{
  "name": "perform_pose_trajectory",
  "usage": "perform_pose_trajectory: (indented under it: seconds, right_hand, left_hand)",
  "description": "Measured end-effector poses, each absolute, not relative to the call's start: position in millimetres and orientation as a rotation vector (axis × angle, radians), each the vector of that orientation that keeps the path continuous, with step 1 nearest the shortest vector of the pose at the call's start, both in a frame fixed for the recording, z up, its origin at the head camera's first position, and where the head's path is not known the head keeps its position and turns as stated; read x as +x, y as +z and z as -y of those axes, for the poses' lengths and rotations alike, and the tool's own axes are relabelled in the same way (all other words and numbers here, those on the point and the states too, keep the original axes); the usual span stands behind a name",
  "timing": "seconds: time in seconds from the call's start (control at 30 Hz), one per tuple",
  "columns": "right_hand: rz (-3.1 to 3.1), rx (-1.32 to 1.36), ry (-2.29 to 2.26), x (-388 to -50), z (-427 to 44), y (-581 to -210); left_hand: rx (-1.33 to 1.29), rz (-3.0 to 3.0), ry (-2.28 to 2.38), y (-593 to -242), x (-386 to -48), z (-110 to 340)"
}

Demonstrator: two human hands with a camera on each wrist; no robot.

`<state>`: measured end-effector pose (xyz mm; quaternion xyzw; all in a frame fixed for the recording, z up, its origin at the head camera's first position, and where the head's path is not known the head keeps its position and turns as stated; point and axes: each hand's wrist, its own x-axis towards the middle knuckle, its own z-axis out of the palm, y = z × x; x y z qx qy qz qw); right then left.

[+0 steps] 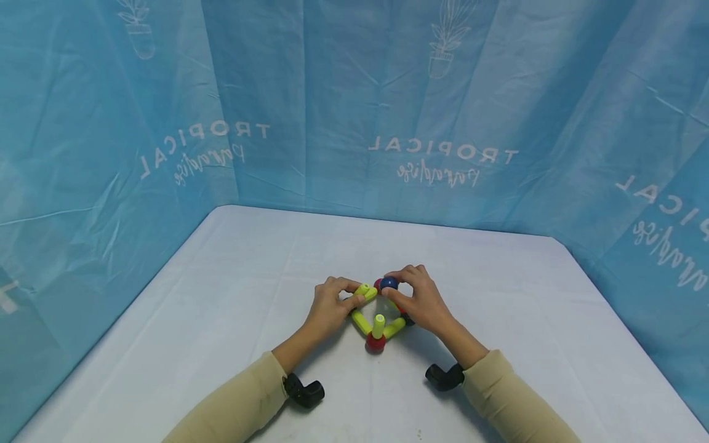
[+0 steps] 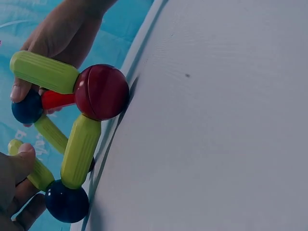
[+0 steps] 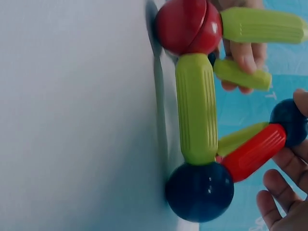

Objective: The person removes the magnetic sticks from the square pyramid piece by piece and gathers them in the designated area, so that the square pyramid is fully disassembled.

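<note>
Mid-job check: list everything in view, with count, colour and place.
Red balls: 2, red, near and far corners of the build
Blue balls: 3, dark blue, left and right corners, one raised
Lime rods: at least 6, lime, attached to balls
Red rod: 1, red, right corner to raised ball
Table: 1, white, underneath
Curtain: count unclear, blue, white print, behind and beside table
Wrist devices: 2, black, at wrists
Sleeves: 2, beige, forearms
Left hand: 1, pinching lime rod
Right hand: 1, holding raised ball

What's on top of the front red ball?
A lime rod stands up from the front red ball, its upper end bare. The patch of ball beneath the rod is covered and can't be seen.
</note>
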<state>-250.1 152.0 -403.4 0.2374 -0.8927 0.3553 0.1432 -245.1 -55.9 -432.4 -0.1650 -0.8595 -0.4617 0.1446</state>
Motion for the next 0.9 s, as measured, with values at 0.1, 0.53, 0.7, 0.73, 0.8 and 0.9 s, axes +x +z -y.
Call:
perform_pose_trajectory:
  seconds: [0.1,0.53,0.7,0.73,0.8,0.9]
  right_hand:
    - [2.598,0.645,1.079,-251,-154,-401]
    - [2.664,0.516,1.199,-260,-162,-403]
    - [2.687,0.464,1.231,-264,-163,-402]
    - [2.69,0.457,1.231,-265,-163,-402]
    - [2.699,0.447,1.23,-266,-163,-402]
    - [2.709,0.449,1.222,-270,-163,-401]
  left_hand:
    - [-0.4,2.476,-1.432,-431,-243,61]
    - [-0.339,2.48,-1.577,-429,-226,78]
    - [-0.327,2.504,-1.604,-428,-216,81]
    - [-0.329,2.503,-1.614,-429,-214,81]
    - [-0.339,2.499,-1.646,-429,-211,80]
    - [-0.36,2.488,-1.694,-430,-206,77]
